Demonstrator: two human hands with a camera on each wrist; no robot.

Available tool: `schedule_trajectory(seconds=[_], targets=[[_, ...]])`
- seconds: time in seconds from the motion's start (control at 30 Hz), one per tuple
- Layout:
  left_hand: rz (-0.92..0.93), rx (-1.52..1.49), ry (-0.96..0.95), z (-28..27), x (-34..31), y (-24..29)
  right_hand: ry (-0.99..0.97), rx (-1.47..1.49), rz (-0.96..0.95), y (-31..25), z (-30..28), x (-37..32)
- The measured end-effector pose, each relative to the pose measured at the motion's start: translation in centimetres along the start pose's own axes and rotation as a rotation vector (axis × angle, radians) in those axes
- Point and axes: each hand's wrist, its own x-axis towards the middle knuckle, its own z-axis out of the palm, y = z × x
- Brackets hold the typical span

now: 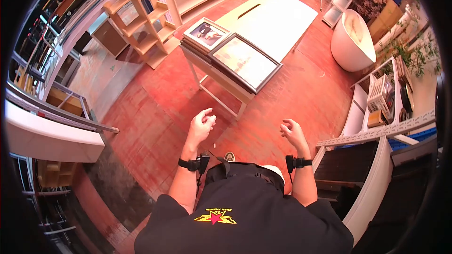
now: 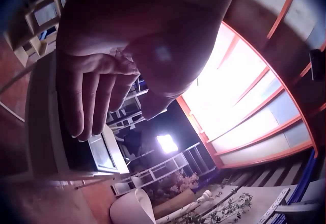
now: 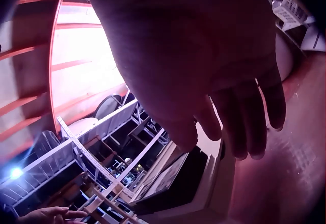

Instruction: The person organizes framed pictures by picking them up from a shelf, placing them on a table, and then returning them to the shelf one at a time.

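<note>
Over the red floor [image 1: 249,136], by the near end of the long table [image 1: 287,11], both my hands hung in the air. My left hand [image 1: 201,126] had loose, bent fingers with nothing in them, and its thumb was close by. My right hand [image 1: 294,135] had loose fingers too, a bit spread and holding nothing. Neither one touched the table. On the table's near end lay a small picture frame [image 1: 205,34] with a light rim and, just beside it, a big picture frame [image 1: 246,63] with a dark rim. I could not tell if one sat a little on top of the other. I think I was at the coming-close step, with no grabbing done yet. To get the big picture frame, I think I needed to step up, reach out both hands, hold two sides and lift it flat. Its shiny front might have been glass, so a drop could have cracked it.
</note>
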Motion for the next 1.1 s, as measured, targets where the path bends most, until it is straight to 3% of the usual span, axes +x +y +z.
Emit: schedule_trajectory(seconds=[0.17, 0.43, 0.53, 0.67, 0.97, 1.03, 1.1], targets=[[-0.073, -0.026, 0.099, -1.3, -0.7, -1.3, -0.138, 0.254, 0.165, -1.4, 2.7, 6.2], [-0.142, -0.019, 0.343, -1.3, -2.8, -0.9, -0.164, 0.631, 0.362, -0.6, 6.7, 16.3], [-0.142, -0.058, 0.448, -0.5, -3.6, -0.6, -0.313, 0.736, 0.370, 0.9, 7.7, 19.4], [-0.177, -0.021, 0.487, 0.5, -4.4, -0.2, -0.358, 0.813, 0.364, -0.2, 8.0, 20.2], [-0.165, -0.066, 0.586, 2.6, -4.2, -0.7, -0.349, 0.810, 0.291, -1.9, 6.1, 21.1], [-0.176, -0.073, 0.581, 3.1, -3.8, -0.3, -0.286, 1.097, 0.231, -1.7, 6.0, 21.5], [-0.168, -0.051, 0.548, 3.1, -3.2, -0.1, -0.287, 1.125, 0.204, -1.7, 5.0, 21.7]])
